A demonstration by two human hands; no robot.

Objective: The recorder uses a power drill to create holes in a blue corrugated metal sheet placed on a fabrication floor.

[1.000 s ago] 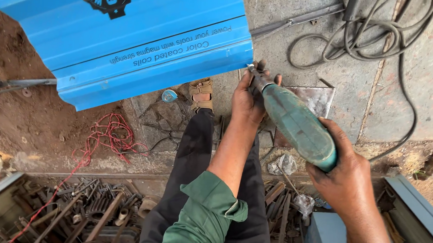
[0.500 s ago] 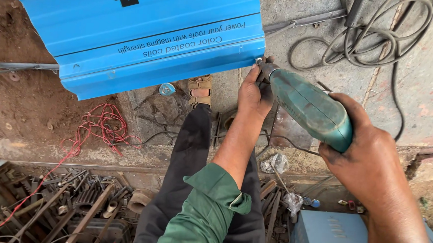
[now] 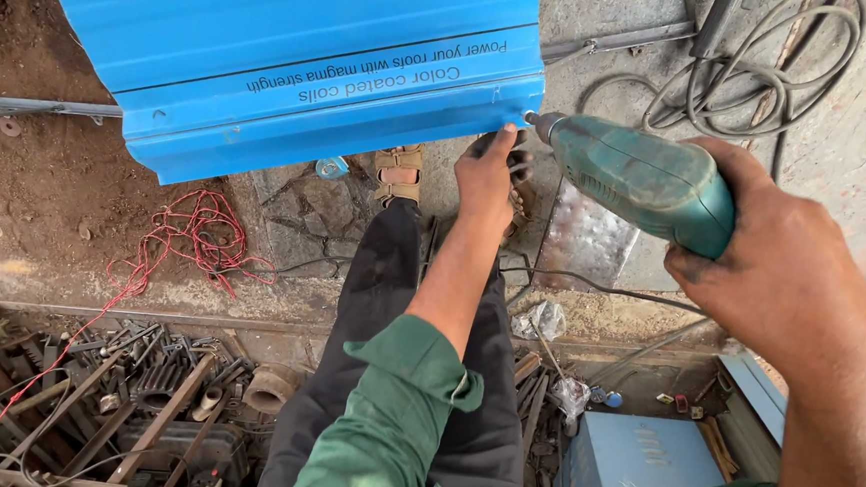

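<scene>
While steadying the blue sheet [image 3: 293,74] at its lower right corner, left hand [image 3: 487,177] with fingertips pressed against the edge, open rather than wrapped round anything, so the metal stays put under the bit. Right hand [image 3: 787,275] in a closed grip round the rear of the green drill [image 3: 642,176], held nearly level with its tip touching that same corner, just beside the left fingers. Below, bare dirt and cracked concrete floor with a red wire [image 3: 188,244] tangle, grey cable [image 3: 754,78] coils behind the drill, scrap metal [image 3: 123,395] piled lower left, a blue box [image 3: 639,472] lower right.
</scene>
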